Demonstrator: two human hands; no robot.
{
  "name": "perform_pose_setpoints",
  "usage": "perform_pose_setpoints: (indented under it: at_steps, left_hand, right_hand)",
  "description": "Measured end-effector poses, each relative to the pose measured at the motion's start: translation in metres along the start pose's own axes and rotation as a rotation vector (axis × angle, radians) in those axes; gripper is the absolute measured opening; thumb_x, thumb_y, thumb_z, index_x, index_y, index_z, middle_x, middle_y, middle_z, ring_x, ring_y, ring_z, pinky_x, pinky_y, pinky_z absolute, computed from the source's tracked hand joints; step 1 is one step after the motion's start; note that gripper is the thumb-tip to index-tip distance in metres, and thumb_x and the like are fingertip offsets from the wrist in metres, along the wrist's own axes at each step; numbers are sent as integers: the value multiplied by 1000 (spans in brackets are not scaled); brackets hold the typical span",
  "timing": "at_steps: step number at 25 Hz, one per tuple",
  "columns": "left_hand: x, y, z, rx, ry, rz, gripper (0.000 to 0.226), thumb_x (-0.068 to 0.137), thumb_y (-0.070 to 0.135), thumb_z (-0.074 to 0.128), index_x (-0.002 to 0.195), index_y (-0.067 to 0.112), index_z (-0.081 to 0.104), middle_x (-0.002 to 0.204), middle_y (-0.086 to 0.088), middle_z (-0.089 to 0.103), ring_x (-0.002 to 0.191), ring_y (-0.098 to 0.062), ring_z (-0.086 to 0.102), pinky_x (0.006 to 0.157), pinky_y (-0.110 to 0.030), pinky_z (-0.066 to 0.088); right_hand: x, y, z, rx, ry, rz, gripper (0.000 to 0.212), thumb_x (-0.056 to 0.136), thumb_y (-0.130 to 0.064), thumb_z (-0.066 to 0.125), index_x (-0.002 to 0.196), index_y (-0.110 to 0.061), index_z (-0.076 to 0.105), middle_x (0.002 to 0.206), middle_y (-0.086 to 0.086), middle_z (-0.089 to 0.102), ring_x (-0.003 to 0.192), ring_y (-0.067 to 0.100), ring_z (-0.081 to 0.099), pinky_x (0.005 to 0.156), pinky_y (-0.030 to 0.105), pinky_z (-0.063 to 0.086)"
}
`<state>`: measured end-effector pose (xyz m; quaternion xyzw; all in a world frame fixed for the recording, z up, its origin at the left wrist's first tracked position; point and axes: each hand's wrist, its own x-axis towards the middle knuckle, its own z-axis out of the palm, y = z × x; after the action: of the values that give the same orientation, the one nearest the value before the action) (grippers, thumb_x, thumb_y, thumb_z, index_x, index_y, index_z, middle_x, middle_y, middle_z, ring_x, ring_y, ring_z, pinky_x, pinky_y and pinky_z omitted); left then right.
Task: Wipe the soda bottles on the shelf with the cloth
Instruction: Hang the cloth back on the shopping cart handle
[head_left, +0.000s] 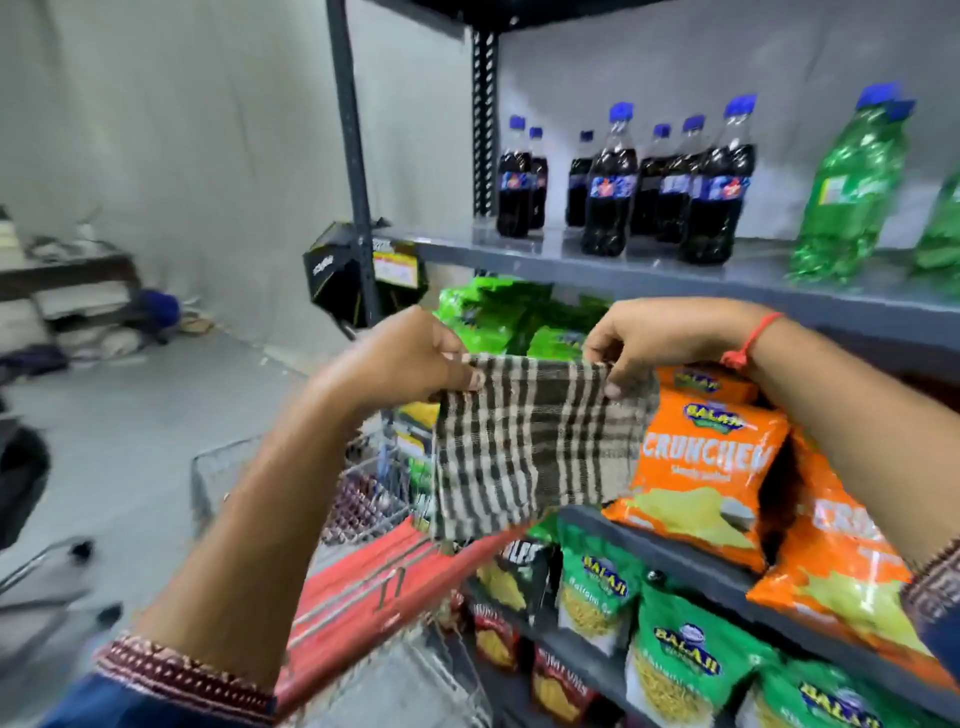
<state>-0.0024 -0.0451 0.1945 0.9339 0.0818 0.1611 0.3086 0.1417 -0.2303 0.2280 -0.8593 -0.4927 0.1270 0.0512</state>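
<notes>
Several dark cola bottles with blue caps stand on the grey upper shelf. To their right are green soda bottles. Below that shelf I hold a checked brown-and-cream cloth stretched out flat by its top edge. My left hand pinches the cloth's upper left corner. My right hand, with a red thread at the wrist, pinches the upper right corner. Both hands are lower than the bottles and apart from them.
Orange snack bags and green snack bags fill the lower shelves at the right. A red wire shopping cart stands below my hands. A dark steel upright frames the rack's left side. Cluttered floor and a low table lie at far left.
</notes>
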Motion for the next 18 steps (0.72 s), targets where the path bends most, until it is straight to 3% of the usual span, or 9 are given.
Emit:
perform_pose_setpoints:
  at_steps: [2,3,5,7,10,13,18]
  left_hand:
    - [-22,-25,26,-10,-29,-79,39,72,17,70,42,10,46,30,7,38,32,-5,34,37,-16,29]
    - [-33,-40,40,-12,-55,-132,36,71,16,69,43,7,49,34,7,41,36,-8,36,40,-17,29]
    - [-52,-73,67,-15,-103,-287,29,73,19,67,52,4,55,50,-5,48,49,-16,42,51,-23,34]
    - [-67,-104,89,-16,-143,-434,29,76,23,65,54,10,52,58,-8,49,53,-17,41,53,-25,30]
    - [-73,-134,110,-5,-135,-523,27,80,17,60,56,11,50,65,-13,49,55,-18,37,54,-26,28]
    - [-70,-150,117,-35,-101,-599,28,81,13,58,54,12,50,58,-9,48,50,-15,35,51,-25,29]
    - [-71,-162,123,-120,-160,-703,19,80,17,62,62,8,60,61,-2,55,52,-11,43,51,-23,37]
  right_hand:
    - [25,-1,26,-80,-169,-40,22,72,2,70,64,-16,63,53,-9,54,43,-3,48,41,9,36]
    - [40,-2,43,-117,-232,-48,11,73,2,69,75,-8,66,55,-7,54,48,2,49,43,11,36]
    - [73,-3,83,-135,-321,-37,19,75,2,68,93,1,64,63,-1,56,59,13,50,50,20,37]
    - [102,-7,122,-161,-354,-49,21,74,1,68,95,-3,63,65,0,54,56,11,46,49,19,32]
    - [135,-8,165,-205,-269,-76,23,72,6,63,84,-14,64,57,-5,52,54,12,45,46,18,31]
    - [156,-7,184,-191,-150,-65,30,70,10,53,86,-11,68,82,9,71,70,24,61,55,26,43]
    - [159,-3,201,-206,-9,-128,30,77,2,53,92,-22,63,99,7,66,82,23,57,61,28,41]
